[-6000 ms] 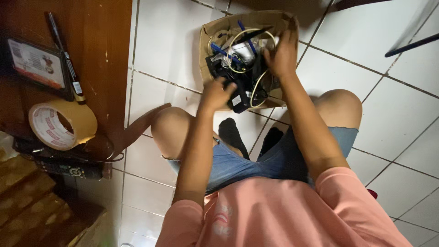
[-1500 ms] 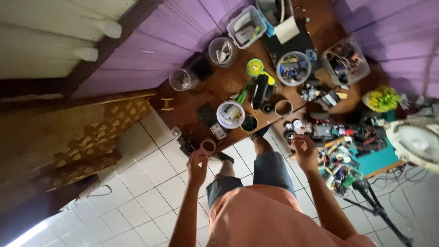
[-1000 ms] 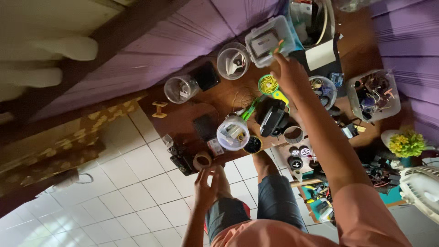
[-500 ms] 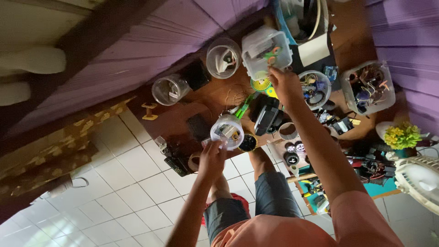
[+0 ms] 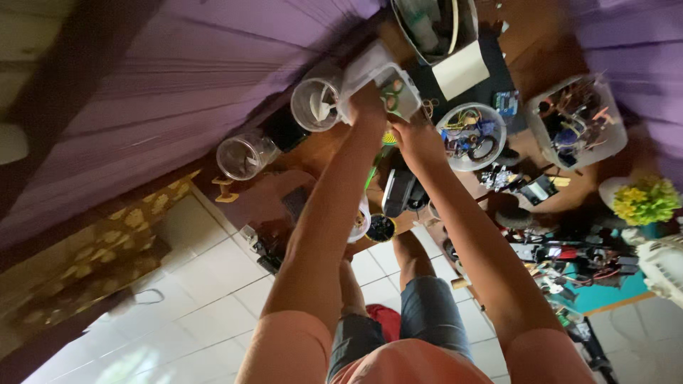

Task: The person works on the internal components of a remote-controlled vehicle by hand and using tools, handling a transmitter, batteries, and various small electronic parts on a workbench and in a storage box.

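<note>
Left hand: the left hand (image 5: 368, 99) is stretched out to the clear plastic box (image 5: 377, 85) and lies over its near wall; half a second ago it was low down by the round tub at the near edge of the worktop, so it has gone from that tub up to the box. Fingers are closed on the box wall as far as the view shows.
Right hand: the right hand (image 5: 416, 139) is at the box's lower right corner, fingers curled against it; half a second ago it already held the box from below, and it has kept that hold.
Box: the clear plastic box sits toward the far edge of the wooden worktop (image 5: 541, 50), against the purple wall (image 5: 213, 64), with green and coloured bits inside. It looks tilted, but blur makes the angle hard to judge.
Beside it: a clear round jar (image 5: 316, 103) stands just left of the box, a second clear jar (image 5: 245, 154) lies farther left, near the worktop's left end.
Right of the hands: a round tub of wires (image 5: 471, 128) is near the right hand; a square tub of parts (image 5: 578, 119) stands well apart, toward the right edge.
Near edge: a small white-rimmed round tub (image 5: 361, 222) is half hidden under the left forearm.
</note>
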